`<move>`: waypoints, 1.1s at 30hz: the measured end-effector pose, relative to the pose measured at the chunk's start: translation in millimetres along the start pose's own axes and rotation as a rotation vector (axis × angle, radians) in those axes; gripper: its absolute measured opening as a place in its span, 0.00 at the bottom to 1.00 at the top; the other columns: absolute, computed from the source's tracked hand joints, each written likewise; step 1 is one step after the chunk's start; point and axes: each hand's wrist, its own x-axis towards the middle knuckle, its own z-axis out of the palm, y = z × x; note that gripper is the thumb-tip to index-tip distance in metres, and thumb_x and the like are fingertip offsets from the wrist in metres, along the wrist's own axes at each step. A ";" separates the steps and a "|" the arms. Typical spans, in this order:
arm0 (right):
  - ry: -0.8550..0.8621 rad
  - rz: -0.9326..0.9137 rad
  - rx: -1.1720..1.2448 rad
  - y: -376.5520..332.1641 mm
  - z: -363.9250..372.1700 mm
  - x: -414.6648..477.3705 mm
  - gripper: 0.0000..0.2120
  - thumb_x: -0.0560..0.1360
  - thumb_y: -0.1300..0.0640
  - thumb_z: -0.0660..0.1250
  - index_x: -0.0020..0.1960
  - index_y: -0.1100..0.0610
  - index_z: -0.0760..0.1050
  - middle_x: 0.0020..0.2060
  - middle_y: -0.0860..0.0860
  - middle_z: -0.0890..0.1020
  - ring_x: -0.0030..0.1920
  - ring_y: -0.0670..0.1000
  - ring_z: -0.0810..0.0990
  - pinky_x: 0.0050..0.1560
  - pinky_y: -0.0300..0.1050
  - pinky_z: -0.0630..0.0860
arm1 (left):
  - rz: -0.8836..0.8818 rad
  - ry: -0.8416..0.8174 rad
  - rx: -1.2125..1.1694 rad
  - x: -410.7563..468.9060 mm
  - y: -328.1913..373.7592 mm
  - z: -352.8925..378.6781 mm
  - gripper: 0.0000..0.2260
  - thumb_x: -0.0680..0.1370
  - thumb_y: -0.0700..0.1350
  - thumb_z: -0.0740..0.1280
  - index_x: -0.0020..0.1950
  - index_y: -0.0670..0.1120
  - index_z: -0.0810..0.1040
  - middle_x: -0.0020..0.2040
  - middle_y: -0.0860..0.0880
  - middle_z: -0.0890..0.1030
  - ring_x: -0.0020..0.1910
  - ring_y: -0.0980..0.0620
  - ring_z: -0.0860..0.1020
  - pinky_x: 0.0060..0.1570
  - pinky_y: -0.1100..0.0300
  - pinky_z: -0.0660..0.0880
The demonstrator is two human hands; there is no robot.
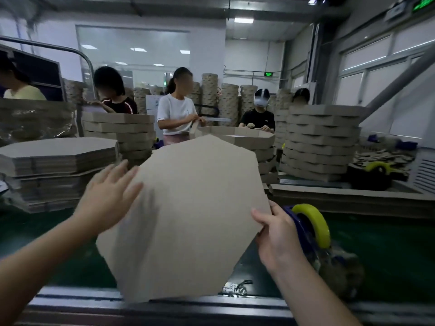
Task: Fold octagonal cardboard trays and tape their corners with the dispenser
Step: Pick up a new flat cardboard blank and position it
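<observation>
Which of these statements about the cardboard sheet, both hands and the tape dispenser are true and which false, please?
1. The right hand pinches the right edge of the flat grey-brown octagonal cardboard sheet. True.
2. The left hand grips the blue tape dispenser with the yellow roll. False: its fingers are straight at the sheet's left edge; the dispenser lies on the green surface beside the right hand.
3. The sheet's sides are folded up. False: it is flat.
4. A stack of flat cardboard sheets stands at the left. True.
</observation>
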 end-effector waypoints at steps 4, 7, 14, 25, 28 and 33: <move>-0.062 -0.020 -0.053 -13.5 -21.3 -23.1 0.14 0.74 0.71 0.61 0.55 0.60 0.77 0.43 0.55 0.86 0.38 0.52 0.85 0.32 0.43 0.80 | -0.453 -0.037 -0.545 23.3 -8.8 9.7 0.24 0.83 0.56 0.56 0.75 0.44 0.66 0.72 0.37 0.68 0.67 0.36 0.69 0.64 0.45 0.66; -0.107 -0.046 -0.152 -25.0 -29.9 -31.8 0.13 0.74 0.71 0.63 0.54 0.58 0.77 0.43 0.54 0.86 0.39 0.51 0.85 0.34 0.44 0.80 | -0.588 -0.054 -1.014 16.2 -10.9 19.2 0.16 0.80 0.49 0.66 0.65 0.44 0.77 0.58 0.37 0.79 0.47 0.43 0.76 0.49 0.52 0.72; 0.074 -0.343 -0.901 -40.8 -39.5 -21.6 0.15 0.73 0.64 0.72 0.57 0.54 0.76 0.53 0.48 0.83 0.46 0.42 0.82 0.39 0.30 0.75 | -0.710 0.074 -1.230 9.2 -16.6 10.4 0.08 0.76 0.49 0.70 0.54 0.50 0.83 0.29 0.48 0.72 0.39 0.49 0.72 0.51 0.54 0.67; -0.337 -1.049 -1.518 -28.2 20.3 -25.6 0.25 0.76 0.51 0.62 0.72 0.54 0.68 0.72 0.48 0.68 0.75 0.48 0.61 0.75 0.51 0.56 | -0.134 -0.063 -1.089 -26.9 89.7 -17.9 0.05 0.76 0.42 0.71 0.40 0.47 0.83 0.34 0.55 0.83 0.32 0.63 0.77 0.37 0.68 0.73; -0.417 -0.950 -1.743 -16.2 22.4 -16.7 0.24 0.79 0.44 0.57 0.74 0.48 0.64 0.72 0.44 0.68 0.74 0.45 0.60 0.76 0.57 0.46 | -0.003 -0.136 -0.935 -35.9 109.4 -4.0 0.03 0.75 0.43 0.72 0.42 0.48 0.83 0.38 0.53 0.83 0.38 0.60 0.77 0.43 0.65 0.72; -0.459 -0.666 -1.688 1.4 2.5 -2.4 0.12 0.79 0.43 0.60 0.58 0.46 0.75 0.51 0.39 0.77 0.50 0.41 0.72 0.57 0.45 0.67 | 0.078 -0.436 -0.924 -28.5 100.6 22.4 0.07 0.77 0.52 0.68 0.44 0.54 0.84 0.42 0.56 0.84 0.42 0.63 0.80 0.41 0.72 0.72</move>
